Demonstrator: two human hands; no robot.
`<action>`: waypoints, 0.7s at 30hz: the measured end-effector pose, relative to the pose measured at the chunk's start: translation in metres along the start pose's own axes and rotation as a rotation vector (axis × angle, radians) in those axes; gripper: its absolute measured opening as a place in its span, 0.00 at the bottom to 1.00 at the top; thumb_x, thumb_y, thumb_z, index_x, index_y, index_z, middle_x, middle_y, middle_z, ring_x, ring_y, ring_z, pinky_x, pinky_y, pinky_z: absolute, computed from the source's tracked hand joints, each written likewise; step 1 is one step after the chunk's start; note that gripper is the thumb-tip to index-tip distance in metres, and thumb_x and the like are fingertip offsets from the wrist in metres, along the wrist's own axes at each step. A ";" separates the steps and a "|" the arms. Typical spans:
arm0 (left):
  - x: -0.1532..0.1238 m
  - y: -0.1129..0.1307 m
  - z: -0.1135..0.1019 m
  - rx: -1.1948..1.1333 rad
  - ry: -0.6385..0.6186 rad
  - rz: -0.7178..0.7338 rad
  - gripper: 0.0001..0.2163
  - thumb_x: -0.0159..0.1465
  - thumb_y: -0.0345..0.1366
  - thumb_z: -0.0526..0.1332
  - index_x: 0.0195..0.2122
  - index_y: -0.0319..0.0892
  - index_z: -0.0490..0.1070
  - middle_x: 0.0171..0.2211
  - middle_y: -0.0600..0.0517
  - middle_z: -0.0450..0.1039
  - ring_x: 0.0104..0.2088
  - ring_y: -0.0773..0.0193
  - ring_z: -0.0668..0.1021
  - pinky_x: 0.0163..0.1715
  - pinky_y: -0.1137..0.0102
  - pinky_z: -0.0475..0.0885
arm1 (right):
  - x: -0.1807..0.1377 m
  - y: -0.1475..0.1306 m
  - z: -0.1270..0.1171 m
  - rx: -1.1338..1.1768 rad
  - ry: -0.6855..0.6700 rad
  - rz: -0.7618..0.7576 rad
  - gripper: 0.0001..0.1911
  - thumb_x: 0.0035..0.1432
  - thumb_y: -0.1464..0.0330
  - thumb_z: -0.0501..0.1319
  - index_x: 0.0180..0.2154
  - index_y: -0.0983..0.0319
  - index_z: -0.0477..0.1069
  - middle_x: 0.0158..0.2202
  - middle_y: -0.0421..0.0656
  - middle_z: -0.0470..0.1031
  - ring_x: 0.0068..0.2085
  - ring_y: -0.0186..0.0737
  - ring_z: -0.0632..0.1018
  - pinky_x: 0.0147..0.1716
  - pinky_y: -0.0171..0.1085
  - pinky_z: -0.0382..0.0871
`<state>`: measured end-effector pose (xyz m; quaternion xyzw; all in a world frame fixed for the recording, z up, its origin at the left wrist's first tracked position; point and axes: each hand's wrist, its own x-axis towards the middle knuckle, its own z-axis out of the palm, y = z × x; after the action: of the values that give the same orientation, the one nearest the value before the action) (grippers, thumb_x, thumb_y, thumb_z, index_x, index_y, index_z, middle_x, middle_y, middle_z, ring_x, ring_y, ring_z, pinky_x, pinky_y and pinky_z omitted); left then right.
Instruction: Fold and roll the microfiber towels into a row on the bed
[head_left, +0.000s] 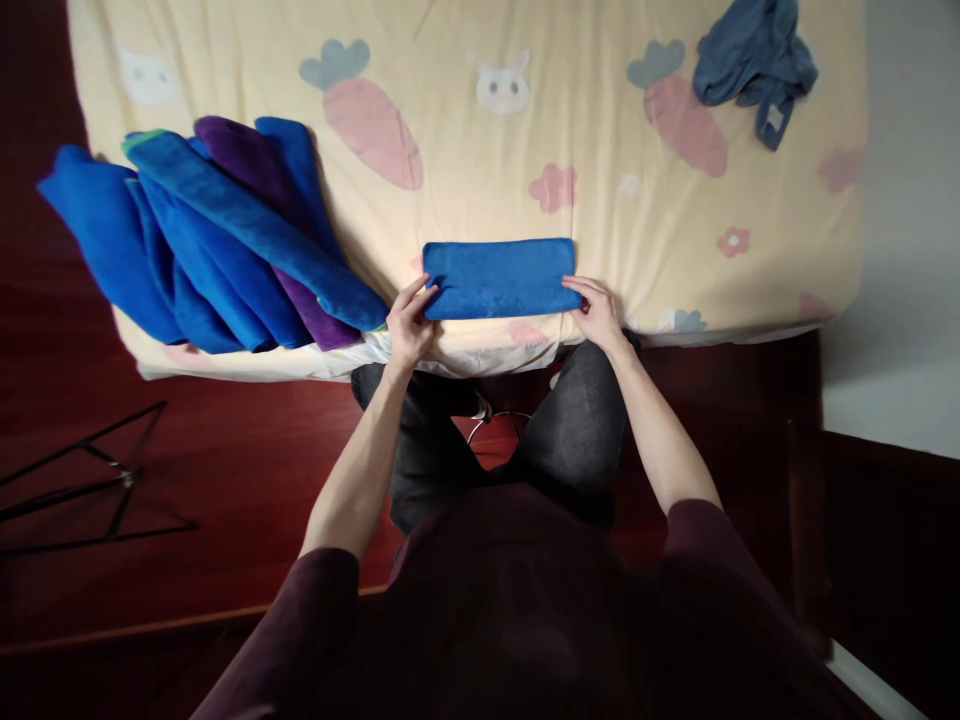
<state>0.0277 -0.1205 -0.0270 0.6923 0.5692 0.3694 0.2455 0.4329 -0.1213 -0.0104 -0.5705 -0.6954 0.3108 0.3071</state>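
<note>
The folded towel (499, 278) is made of soft, fuzzy, matt cloth, like the towel pile (217, 240). The bed (465, 150) is covered in smooth printed cloth. The floor (240, 440) is made of shiny dark red wood.

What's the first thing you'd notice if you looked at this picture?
Probably the bright blue folded towel at the near edge of the yellow carrot-and-bunny bedsheet, with the left hand and right hand gripping its two ends. Next, the fanned pile of blue and purple towels at the left, and a crumpled grey-blue cloth at the top right.
</note>
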 end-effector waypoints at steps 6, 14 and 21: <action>0.007 0.002 -0.003 -0.038 -0.025 -0.097 0.19 0.72 0.48 0.61 0.56 0.42 0.81 0.55 0.43 0.84 0.56 0.52 0.84 0.62 0.57 0.77 | 0.002 0.005 -0.001 0.153 -0.003 0.164 0.24 0.61 0.67 0.62 0.58 0.60 0.81 0.56 0.50 0.84 0.48 0.48 0.85 0.47 0.46 0.85; 0.007 0.005 -0.002 -0.089 0.053 -0.260 0.22 0.73 0.57 0.60 0.49 0.40 0.77 0.40 0.46 0.83 0.40 0.58 0.82 0.46 0.66 0.76 | 0.003 0.001 -0.001 0.203 0.046 0.301 0.27 0.63 0.39 0.63 0.34 0.55 0.68 0.28 0.37 0.68 0.26 0.36 0.69 0.25 0.37 0.73; 0.008 0.008 0.002 -0.057 0.093 -0.338 0.20 0.73 0.55 0.59 0.43 0.42 0.77 0.36 0.47 0.81 0.37 0.60 0.80 0.41 0.69 0.73 | 0.010 -0.005 0.002 0.053 0.074 0.265 0.28 0.68 0.39 0.59 0.32 0.56 0.66 0.29 0.40 0.68 0.34 0.41 0.73 0.40 0.39 0.75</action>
<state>0.0347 -0.1142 -0.0203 0.5616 0.6776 0.3704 0.2972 0.4267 -0.1128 -0.0068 -0.6603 -0.5937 0.3457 0.3035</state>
